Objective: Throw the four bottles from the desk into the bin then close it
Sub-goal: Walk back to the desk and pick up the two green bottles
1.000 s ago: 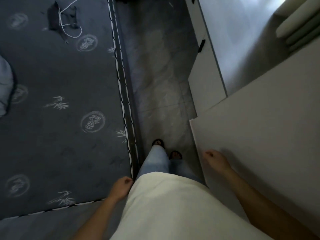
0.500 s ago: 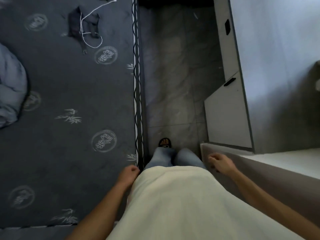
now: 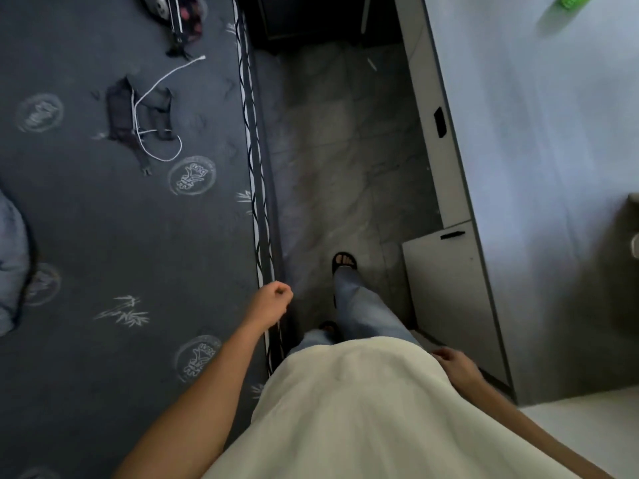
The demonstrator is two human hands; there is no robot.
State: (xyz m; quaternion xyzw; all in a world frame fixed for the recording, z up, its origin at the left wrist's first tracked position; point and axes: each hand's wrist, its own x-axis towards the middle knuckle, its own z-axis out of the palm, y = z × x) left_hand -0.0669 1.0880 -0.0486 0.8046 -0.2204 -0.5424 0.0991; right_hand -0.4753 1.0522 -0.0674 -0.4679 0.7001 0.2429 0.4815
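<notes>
A green bottle [image 3: 574,0] lies at the top right edge of the view, on the pale desk top [image 3: 539,133]; only part of it shows. No bin is in view. My left hand [image 3: 273,300] is curled into a loose fist over the bed's edge and holds nothing. My right hand [image 3: 454,363] hangs low beside my hip, near the white cabinet, fingers curled and empty. Both hands are far from the bottle.
A dark grey mattress [image 3: 103,236] with a white cable [image 3: 155,108] and dark items fills the left. A narrow grey tiled aisle [image 3: 345,160] runs ahead between the bed and white cabinet fronts [image 3: 446,288]. A dark piece of furniture [image 3: 311,15] closes the aisle's far end.
I have stepped forward along the aisle, right foot ahead. The left hand swung forward, the right hand swung back. The green bottle came into view at the top right.
</notes>
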